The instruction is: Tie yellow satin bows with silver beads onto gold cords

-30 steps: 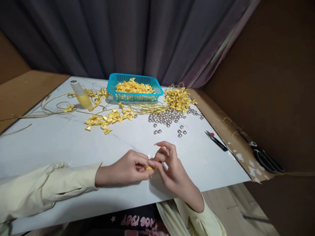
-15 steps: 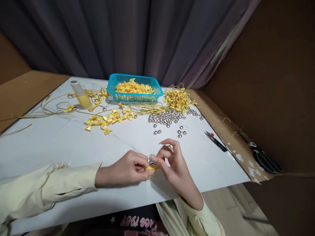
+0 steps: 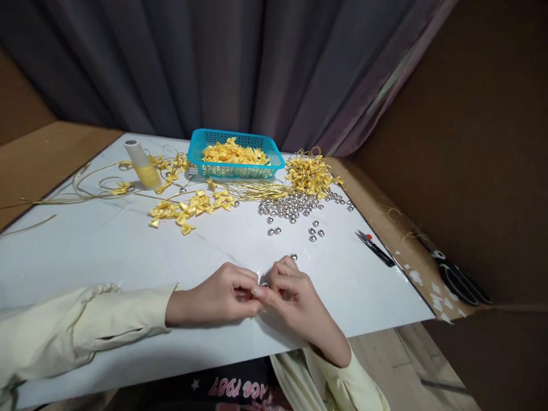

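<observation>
My left hand (image 3: 218,297) and my right hand (image 3: 295,297) rest together on the white table (image 3: 85,251) near its front edge, fingertips touching. Both are closed in a pinch around a small piece that the fingers hide; only a glint of silver shows between them. A single silver bead (image 3: 293,257) lies just beyond my right hand. Farther back lies a heap of silver beads (image 3: 291,205), a row of yellow ribbon bows (image 3: 188,208) and a pile of yellow bows with cords (image 3: 310,171).
A turquoise basket (image 3: 235,168) of yellow bows stands at the back. A yellow glue bottle (image 3: 141,165) stands back left among yellow cords. Small black snips (image 3: 377,248) lie at the right edge; black scissors (image 3: 460,279) lie on the brown board beyond.
My right hand's raised fingers have curled down and closed over the piece. The yellow bow and silver bead seen between my fingertips are now hidden. One bead lies beyond my right hand.
</observation>
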A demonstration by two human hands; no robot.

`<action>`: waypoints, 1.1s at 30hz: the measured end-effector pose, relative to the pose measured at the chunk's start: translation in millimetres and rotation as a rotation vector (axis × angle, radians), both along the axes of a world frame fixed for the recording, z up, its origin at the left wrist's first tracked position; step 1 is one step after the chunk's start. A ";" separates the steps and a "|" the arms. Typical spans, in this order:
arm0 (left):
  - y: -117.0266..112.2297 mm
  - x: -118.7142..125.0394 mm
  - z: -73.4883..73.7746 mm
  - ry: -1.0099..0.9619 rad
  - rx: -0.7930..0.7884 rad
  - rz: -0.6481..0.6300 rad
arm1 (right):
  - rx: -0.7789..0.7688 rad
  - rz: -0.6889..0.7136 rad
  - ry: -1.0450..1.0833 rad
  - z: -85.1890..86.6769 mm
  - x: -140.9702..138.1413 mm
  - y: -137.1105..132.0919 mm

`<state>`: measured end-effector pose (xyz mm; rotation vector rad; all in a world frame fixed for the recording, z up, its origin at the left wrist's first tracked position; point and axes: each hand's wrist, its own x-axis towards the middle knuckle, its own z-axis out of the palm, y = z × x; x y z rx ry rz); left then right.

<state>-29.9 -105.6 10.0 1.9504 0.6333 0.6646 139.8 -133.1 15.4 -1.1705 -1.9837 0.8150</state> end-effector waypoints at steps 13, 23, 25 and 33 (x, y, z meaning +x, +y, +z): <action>-2.4 -0.4 5.5 -0.062 -0.058 -0.066 | 0.006 0.038 0.175 2.7 -5.7 -5.8; -1.3 -1.6 3.5 -0.029 -0.064 -0.080 | 0.072 -0.003 0.223 5.0 -4.5 -5.1; -2.3 -1.9 3.3 -0.022 -0.070 -0.091 | 0.109 -0.038 0.247 5.6 -2.9 -4.6; -3.4 -1.2 2.6 0.010 -0.122 -0.106 | 0.367 -0.302 0.238 9.3 25.2 7.4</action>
